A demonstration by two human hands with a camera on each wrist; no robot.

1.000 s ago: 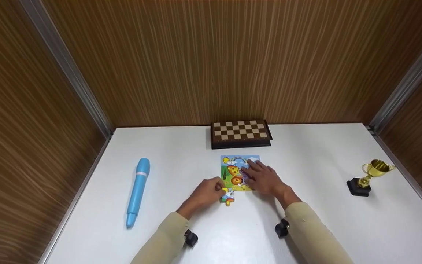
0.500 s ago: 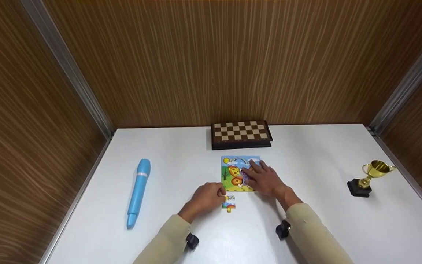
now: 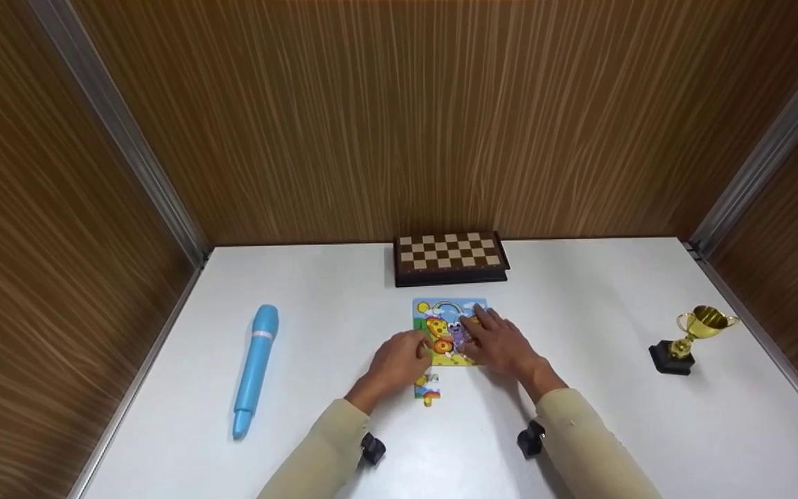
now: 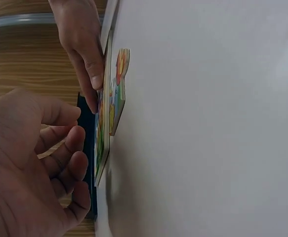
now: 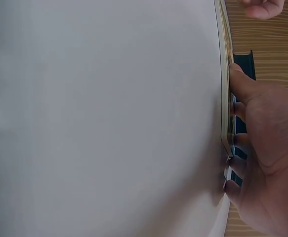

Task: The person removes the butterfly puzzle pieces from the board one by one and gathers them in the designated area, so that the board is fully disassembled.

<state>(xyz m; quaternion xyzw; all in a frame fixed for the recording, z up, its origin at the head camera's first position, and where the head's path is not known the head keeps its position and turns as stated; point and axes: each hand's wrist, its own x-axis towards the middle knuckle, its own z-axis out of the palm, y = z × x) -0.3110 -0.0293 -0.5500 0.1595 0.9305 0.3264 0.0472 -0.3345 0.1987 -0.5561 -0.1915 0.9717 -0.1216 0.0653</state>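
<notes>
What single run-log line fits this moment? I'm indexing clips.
left hand: open, beside puzzle | right hand: flat, pressing puzzle | loose piece: on table, unheld

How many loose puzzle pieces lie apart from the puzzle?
1: a loose piece lies on the table just near of the puzzle, beside the left hand. Others may hide under hands.

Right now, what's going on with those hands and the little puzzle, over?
Left hand open, holding nothing, beside puzzle board. Right hand flat, pressing board. Loose puzzle piece lies on table, untouched. Nothing in the way.
</notes>
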